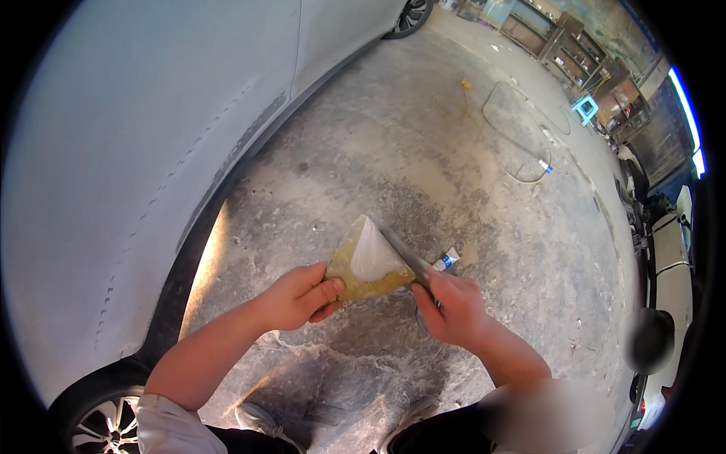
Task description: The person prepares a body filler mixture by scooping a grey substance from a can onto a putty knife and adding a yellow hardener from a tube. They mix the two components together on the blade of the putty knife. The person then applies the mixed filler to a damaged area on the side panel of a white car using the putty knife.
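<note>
My left hand (306,295) grips a yellowish, flat mixing board (387,283) by its left edge, thumb on top. A smooth mound of whitish putty (372,256) lies on the board and rises to a point at its far end. My right hand (451,306) is closed around a grey putty knife (401,246), seen almost edge-on, with its blade along the right side of the putty. Below on the floor, just beyond my right hand, lies a white and blue tube (446,259). A round container (420,321) is mostly hidden under my right hand.
A grey car (204,98) with a dark sill takes up the left side. Stained concrete floor (363,144) stretches ahead. A thin hose (488,121) loops across it, far right, near a blue stool (584,110) and cluttered shelves (571,57). Another vehicle (671,265) stands at right.
</note>
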`<action>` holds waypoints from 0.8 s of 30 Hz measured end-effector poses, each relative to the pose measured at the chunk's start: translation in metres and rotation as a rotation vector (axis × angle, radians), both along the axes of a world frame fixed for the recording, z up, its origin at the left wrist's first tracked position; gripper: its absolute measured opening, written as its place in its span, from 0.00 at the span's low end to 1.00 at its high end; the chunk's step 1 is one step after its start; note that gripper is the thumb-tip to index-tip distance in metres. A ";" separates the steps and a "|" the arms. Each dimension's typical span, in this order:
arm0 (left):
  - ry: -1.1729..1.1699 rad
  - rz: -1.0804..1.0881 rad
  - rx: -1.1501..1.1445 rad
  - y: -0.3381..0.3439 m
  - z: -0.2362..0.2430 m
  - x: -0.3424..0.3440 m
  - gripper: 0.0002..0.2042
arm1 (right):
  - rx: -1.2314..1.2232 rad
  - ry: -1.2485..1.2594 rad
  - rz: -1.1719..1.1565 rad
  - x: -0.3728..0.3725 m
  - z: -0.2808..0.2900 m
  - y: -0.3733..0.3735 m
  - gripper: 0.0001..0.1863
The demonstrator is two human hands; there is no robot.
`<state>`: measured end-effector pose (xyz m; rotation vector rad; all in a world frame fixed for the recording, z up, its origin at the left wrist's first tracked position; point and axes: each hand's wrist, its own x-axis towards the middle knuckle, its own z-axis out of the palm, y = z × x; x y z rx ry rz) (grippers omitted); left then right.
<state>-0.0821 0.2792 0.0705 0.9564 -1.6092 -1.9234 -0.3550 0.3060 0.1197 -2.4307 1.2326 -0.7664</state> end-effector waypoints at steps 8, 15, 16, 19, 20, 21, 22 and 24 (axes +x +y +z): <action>0.048 0.033 0.032 0.000 0.004 -0.004 0.19 | 0.111 -0.078 -0.316 -0.005 -0.020 -0.005 0.21; -0.006 0.037 0.054 0.002 0.010 -0.006 0.16 | 0.148 0.280 -0.030 -0.006 -0.037 -0.005 0.20; 0.001 0.039 0.043 0.001 0.013 -0.007 0.16 | 0.102 0.215 -0.111 -0.008 -0.034 -0.001 0.20; -0.044 0.058 0.013 0.001 0.013 -0.004 0.17 | 0.020 0.091 -0.207 0.005 -0.013 0.008 0.19; -0.051 0.062 0.032 0.001 0.014 -0.002 0.17 | 0.008 0.102 -0.163 0.006 -0.012 0.007 0.17; -0.059 0.067 0.051 0.003 0.014 0.000 0.17 | -0.004 0.113 -0.119 0.007 -0.011 0.006 0.16; -0.068 0.072 0.071 0.003 0.016 0.002 0.17 | 0.075 0.145 -0.166 0.005 -0.016 0.001 0.16; -0.083 0.044 0.057 0.001 0.026 0.000 0.16 | 0.231 0.218 -0.276 -0.007 -0.034 -0.013 0.15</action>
